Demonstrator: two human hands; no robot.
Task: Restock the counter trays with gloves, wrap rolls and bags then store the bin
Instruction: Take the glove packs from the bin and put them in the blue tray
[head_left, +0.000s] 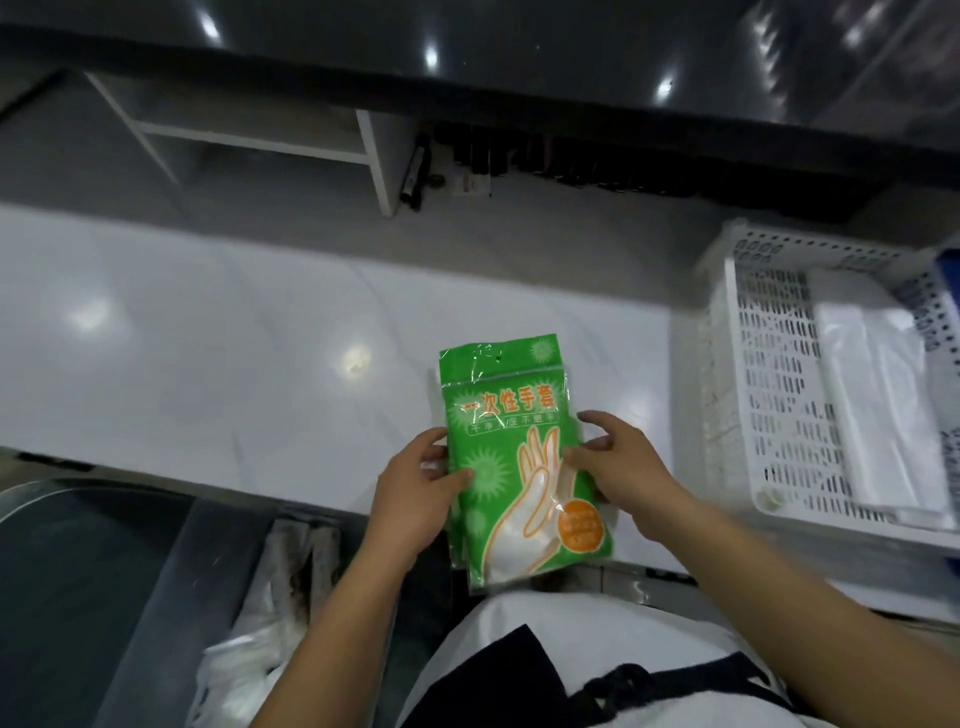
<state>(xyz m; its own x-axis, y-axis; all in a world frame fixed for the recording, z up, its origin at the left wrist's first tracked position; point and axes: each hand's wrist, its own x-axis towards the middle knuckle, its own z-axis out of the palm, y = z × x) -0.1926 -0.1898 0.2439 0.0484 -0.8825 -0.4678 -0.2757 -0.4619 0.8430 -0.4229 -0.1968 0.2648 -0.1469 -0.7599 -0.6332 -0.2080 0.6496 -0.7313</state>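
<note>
A stack of green packs of disposable gloves (511, 415) is held over the front edge of the white counter (208, 338). My left hand (415, 488) grips the stack's left edge with the thumb on top. My right hand (618, 462) grips its right edge. The packs show a printed hand outline and an orange round label. A white perforated tray (769, 364) stands on the counter at the right, holding folded clear plastic bags (878, 395).
A blue perforated tray (943, 301) peeks in at the far right edge. A raised dark counter ledge (467, 67) runs along the back, with a white shelf unit (260, 140) beneath it. A grey bin (78, 597) and white bags (239, 670) sit low at my left.
</note>
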